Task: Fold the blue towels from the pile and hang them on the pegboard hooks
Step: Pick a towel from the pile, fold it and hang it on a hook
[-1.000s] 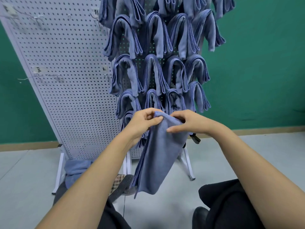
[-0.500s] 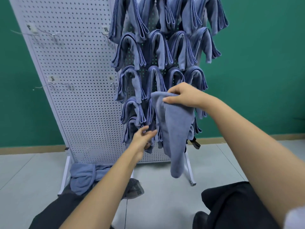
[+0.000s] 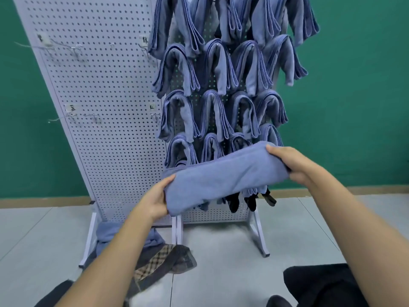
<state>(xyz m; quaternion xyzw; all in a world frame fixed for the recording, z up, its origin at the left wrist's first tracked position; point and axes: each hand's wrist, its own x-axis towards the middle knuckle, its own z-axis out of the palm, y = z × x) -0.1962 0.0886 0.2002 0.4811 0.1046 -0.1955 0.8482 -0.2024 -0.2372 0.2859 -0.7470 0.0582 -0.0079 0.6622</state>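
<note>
Left hand (image 3: 155, 202) and right hand (image 3: 292, 165) grasp the folded towel's (image 3: 225, 176) ends. Next: hang it; the free hook seems hidden behind.

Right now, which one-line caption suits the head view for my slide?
Left hand and right hand grip the ends of a folded towel before hung towels on the pegboard.
</note>
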